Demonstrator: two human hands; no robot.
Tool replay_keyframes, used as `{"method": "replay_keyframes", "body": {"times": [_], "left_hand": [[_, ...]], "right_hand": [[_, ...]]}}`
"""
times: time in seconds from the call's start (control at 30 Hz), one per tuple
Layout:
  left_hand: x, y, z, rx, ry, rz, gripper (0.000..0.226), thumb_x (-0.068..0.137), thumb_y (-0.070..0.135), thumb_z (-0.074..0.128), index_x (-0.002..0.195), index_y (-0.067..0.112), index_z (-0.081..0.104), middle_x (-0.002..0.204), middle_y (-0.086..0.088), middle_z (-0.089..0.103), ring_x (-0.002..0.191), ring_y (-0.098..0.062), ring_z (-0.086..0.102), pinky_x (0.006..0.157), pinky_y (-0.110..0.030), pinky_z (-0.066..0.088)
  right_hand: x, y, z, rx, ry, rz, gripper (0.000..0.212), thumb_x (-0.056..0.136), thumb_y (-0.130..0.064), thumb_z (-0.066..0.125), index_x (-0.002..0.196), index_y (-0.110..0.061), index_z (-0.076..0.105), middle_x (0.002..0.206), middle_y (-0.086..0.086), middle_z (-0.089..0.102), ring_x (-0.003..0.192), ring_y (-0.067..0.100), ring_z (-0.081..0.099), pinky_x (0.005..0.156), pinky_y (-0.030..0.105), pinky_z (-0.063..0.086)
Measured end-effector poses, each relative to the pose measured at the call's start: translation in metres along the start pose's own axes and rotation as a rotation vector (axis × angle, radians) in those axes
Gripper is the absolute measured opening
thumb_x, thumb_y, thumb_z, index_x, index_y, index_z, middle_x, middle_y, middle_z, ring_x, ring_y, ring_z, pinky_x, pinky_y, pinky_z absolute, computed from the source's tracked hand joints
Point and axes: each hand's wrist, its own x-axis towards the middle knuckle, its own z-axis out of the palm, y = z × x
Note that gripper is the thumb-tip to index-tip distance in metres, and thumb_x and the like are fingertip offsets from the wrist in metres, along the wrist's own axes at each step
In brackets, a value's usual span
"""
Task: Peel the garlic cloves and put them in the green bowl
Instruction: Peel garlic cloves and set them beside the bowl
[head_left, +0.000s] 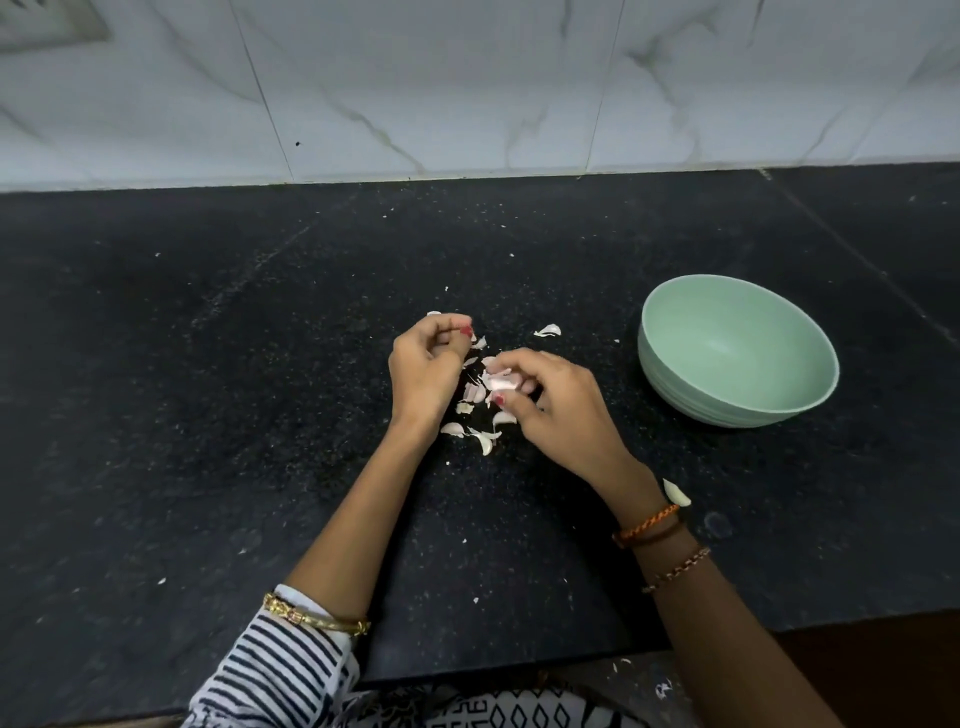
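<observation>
Left of the green bowl (737, 351), right hand (550, 400) fingers pinch a light, slippery garlic clove (500, 383); left hand (428, 364) pinches, perhaps, papery skin.

Black speckled counter (208, 364), green bowl (737, 384), garlic cloves (475, 415), scattered skins (548, 330)

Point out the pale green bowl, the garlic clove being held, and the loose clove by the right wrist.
Pale green bowl (675, 382): head view, outer wall.
Held garlic clove (500, 383): head view, exposed middle.
Loose clove (676, 492): head view, centre.
</observation>
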Motion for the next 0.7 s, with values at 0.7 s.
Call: {"method": "replay_keyframes", "body": {"times": [0.7], "left_hand": [[0.025, 0.000, 0.015, -0.206, -0.209, 0.122, 0.018, 0.091, 0.009, 0.052, 0.076, 0.013, 0.060, 0.073, 0.005, 0.060, 0.072, -0.004, 0.056, 0.071, -0.018, 0.047]], "right_hand": [[0.055, 0.000, 0.015, 0.920, 0.242, 0.387, 0.005, 0.084, -0.006, 0.062, 0.086, -0.007, 0.067, 0.074, -0.002, 0.066, 0.062, -0.003, 0.060, 0.058, 0.011, 0.047]]}}
